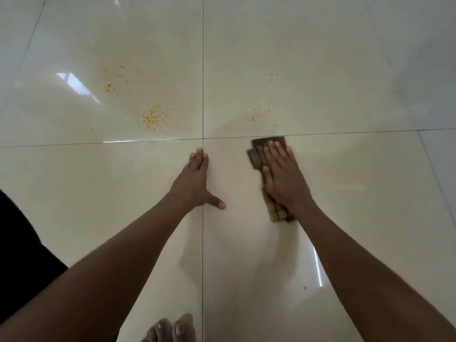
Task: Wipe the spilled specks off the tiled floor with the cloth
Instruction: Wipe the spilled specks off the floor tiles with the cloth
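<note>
Right hand (283,174) flat, fingers straight, presses cloth (267,178) on tiled floor (345,193) just short of the grout line, left hand (195,180) flat bracing; next push forward across yellow specks (153,117) beyond.

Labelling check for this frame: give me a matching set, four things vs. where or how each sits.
Things:
1. left hand
2. right hand
3. cloth
4. yellow specks

States:
A. scattered on the far tiles
B. flat on bare tile, over the grout line
C. pinned to the floor under a palm
D. pressing down on fabric

Pairs: 1-B, 2-D, 3-C, 4-A
</note>
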